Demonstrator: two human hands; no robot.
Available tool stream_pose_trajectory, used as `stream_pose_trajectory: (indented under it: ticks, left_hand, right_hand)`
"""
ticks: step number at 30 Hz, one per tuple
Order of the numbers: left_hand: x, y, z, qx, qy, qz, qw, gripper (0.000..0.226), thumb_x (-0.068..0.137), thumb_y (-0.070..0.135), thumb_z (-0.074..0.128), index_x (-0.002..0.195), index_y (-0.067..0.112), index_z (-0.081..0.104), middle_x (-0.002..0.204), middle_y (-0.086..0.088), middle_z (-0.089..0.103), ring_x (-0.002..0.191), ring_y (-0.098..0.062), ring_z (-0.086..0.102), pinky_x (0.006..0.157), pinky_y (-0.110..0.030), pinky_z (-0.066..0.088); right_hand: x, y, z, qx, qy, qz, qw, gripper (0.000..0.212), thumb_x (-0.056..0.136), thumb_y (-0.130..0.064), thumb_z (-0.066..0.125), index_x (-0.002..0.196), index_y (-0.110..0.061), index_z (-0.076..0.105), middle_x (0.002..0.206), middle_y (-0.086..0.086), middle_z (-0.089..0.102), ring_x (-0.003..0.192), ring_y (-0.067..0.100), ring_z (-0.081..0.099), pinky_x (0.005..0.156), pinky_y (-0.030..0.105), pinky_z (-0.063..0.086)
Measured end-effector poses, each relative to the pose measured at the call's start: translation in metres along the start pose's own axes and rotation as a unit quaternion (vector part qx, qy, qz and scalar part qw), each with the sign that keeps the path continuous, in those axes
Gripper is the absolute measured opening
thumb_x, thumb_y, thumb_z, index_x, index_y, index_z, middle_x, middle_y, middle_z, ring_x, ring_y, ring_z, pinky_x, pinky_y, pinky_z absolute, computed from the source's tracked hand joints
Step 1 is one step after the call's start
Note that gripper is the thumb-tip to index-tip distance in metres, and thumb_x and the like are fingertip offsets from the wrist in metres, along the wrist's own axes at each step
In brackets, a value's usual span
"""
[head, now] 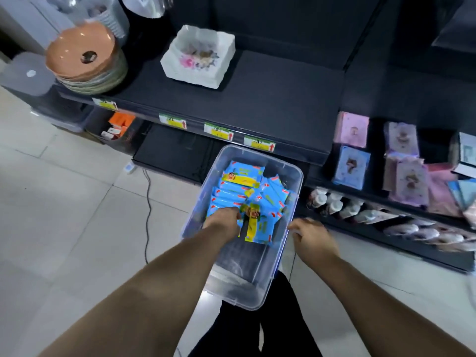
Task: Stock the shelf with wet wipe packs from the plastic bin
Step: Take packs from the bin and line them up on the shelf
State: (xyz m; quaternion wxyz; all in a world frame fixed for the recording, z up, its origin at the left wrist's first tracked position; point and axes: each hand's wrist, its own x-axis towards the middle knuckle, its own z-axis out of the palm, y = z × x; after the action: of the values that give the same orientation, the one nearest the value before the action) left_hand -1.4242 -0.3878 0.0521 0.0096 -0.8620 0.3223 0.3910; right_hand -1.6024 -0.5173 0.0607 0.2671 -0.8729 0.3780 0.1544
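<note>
Looking down from the head view, you have the wet wipe packs (242,176) heaped in the far half of the plastic bin (300,176), whose far end sits under the front edge of the shelf (270,99). Your left hand (223,220) is the nearer one: it reaches in from the bin's left wall, knuckles up, with its fingers buried among the packs, so I cannot tell whether they pinch one. The pack (255,228) touching it runs lengthwise, near to far. Your right hand (313,239) sits at the bin's right rim, loosely curled. Blur hides whether it grips, so you'd likely lift left-handed, up and forward.
</note>
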Motion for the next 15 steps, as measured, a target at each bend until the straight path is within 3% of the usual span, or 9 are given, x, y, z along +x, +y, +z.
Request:
stream_pose_trajectory:
  ticks: [4,9,15]
  left_hand:
    - [0.043,0.030,0.022,0.010,0.000,0.009,1.000,0.043,0.091,0.018,0.053,0.133,0.024,0.048,0.132,-0.009,0.054,0.120,-0.031,0.053,0.096,-0.039,0.047]
    - [0.092,0.056,0.051,0.072,-0.008,0.023,0.997,0.053,0.093,0.011,0.049,0.143,0.018,0.033,0.142,-0.006,0.042,0.132,-0.029,0.037,0.101,-0.042,0.042]
    - [0.118,0.067,0.076,0.157,0.043,0.031,0.986,0.048,0.087,0.004,0.052,0.133,0.013,0.040,0.147,-0.009,0.033,0.132,-0.032,0.032,0.101,-0.044,0.037]
  right_hand:
    - [0.027,0.014,0.006,0.027,0.029,-0.018,0.999,0.027,0.088,-0.013,0.051,0.107,-0.026,0.065,0.113,-0.003,0.061,0.112,0.022,0.055,0.092,0.033,0.044]
    - [0.042,0.038,0.013,0.047,0.002,-0.003,0.999,0.027,0.091,-0.015,0.048,0.111,-0.027,0.062,0.115,-0.004,0.058,0.113,0.017,0.052,0.090,0.029,0.040]
    - [0.062,0.053,0.016,0.062,-0.030,-0.035,0.997,0.028,0.092,-0.013,0.046,0.111,-0.025,0.062,0.115,-0.005,0.059,0.111,0.015,0.053,0.090,0.028,0.040]
